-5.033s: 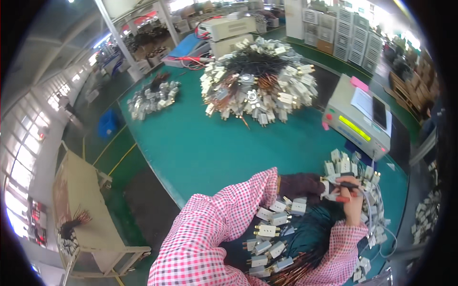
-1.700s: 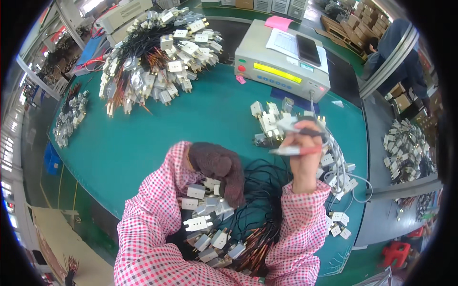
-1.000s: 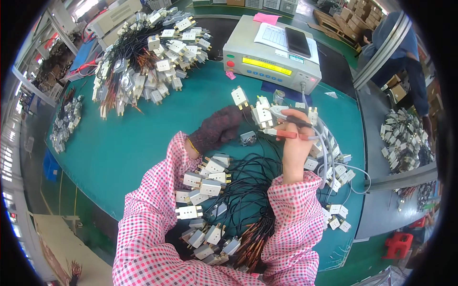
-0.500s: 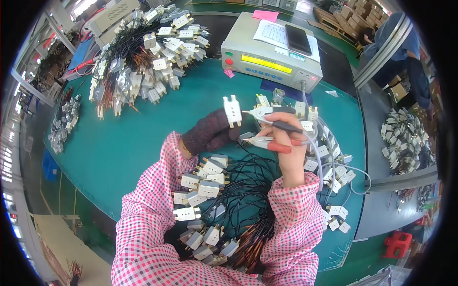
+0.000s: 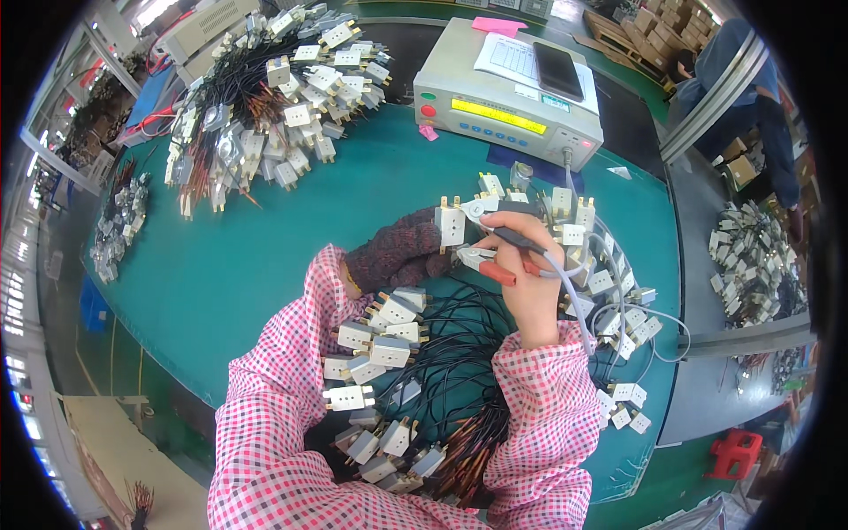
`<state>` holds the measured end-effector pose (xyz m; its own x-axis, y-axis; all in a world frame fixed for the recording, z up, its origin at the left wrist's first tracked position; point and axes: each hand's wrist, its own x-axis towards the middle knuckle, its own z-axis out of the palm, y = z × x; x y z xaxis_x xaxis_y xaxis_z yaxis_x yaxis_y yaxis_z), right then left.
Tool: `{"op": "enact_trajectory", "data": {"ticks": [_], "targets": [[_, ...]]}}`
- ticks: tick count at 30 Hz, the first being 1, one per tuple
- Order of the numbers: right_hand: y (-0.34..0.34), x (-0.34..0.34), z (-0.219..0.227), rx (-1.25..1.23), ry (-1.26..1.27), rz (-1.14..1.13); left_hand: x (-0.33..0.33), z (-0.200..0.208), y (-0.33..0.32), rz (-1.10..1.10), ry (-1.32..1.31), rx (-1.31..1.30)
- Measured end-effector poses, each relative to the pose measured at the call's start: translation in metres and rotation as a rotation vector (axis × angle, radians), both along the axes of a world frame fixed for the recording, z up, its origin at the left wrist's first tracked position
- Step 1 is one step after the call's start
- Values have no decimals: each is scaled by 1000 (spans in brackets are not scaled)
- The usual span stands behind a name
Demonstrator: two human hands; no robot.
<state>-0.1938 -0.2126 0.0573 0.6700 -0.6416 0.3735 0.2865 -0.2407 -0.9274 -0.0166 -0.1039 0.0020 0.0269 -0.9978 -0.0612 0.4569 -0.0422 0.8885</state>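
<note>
In a dark knitted glove, my left hand (image 5: 396, 247) pinches a white plug (image 5: 452, 227) upright, its brass prongs showing at top and bottom. My bare right hand (image 5: 533, 291) grips two test clips on grey leads. The black-handled clip (image 5: 514, 237) has its jaws against the plug's upper right prong. Just below, the red-handled clip (image 5: 491, 267) has its tip close to the plug's lower end; I cannot tell whether it touches. Between my forearms lie more white and grey plugs (image 5: 389, 352) on a bundle of black cords (image 5: 459, 340) with copper-coloured ends.
A tester (image 5: 503, 124) with a lit yellow display stands at the back, carrying papers and a phone (image 5: 558, 72). A large heap of corded plugs (image 5: 300, 115) covers the table's far left. Other plugs (image 5: 629, 325) lie by my right arm among grey leads. Another person (image 5: 729, 115) stands at far right.
The plug and my left hand have shifted right and slightly down. My right hand has moved a little left, and the black-handled clip now meets the upper prong.
</note>
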Motion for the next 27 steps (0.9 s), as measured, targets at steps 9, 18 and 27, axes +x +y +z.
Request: {"op": "enact_trajectory", "data": {"ticks": [9,18,27], "targets": [[0,-1,0,-48,80,-96,-2,6,-3,-17,-3,-37],[-4,-6,3,166,-87,-153,-4,-8,-4,32,-54,73],[-3,-6,-3,154,-63,-167,-3,-7,-5,20,-66,70]]}}
